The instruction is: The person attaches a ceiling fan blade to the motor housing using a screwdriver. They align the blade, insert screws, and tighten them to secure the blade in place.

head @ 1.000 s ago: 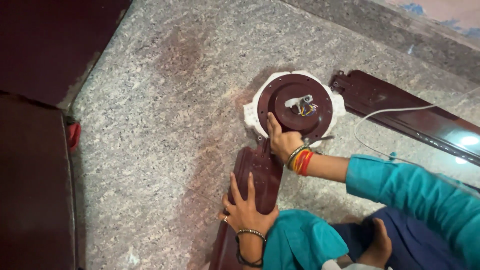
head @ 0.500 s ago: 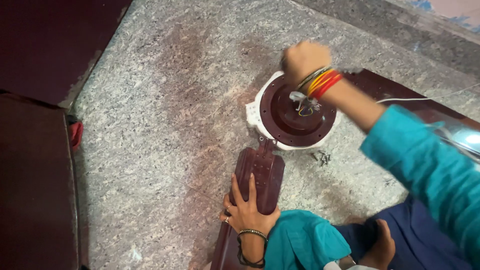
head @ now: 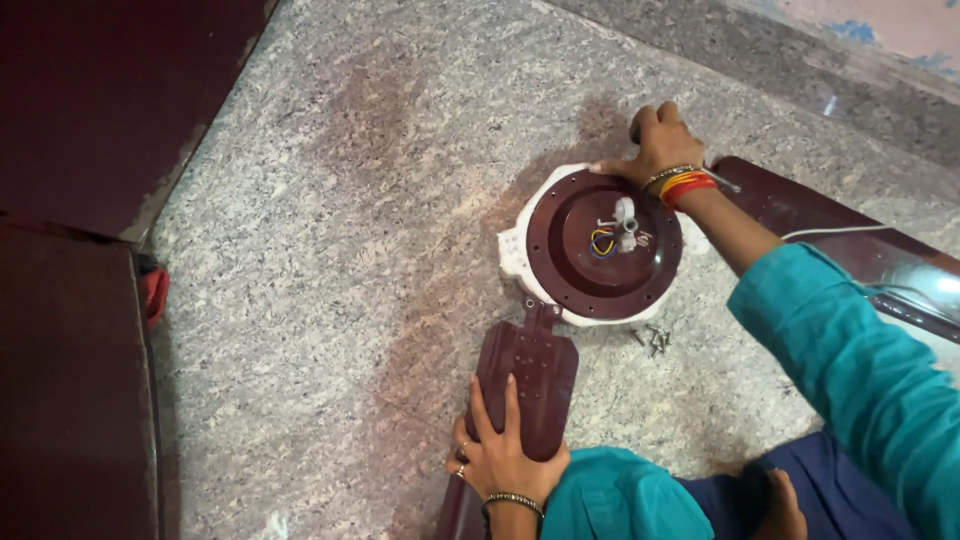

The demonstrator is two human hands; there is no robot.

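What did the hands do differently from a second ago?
The right hand left the near rim of the round fan motor, swung up over it, and now rests at its far edge holding a thin metal tool. The left hand stayed flat on the dark fan blade. The motor, the blade and the loose screws on the stone floor look unmoved.

Maroon fan motor (head: 605, 245), speckled grey floor (head: 330, 250)
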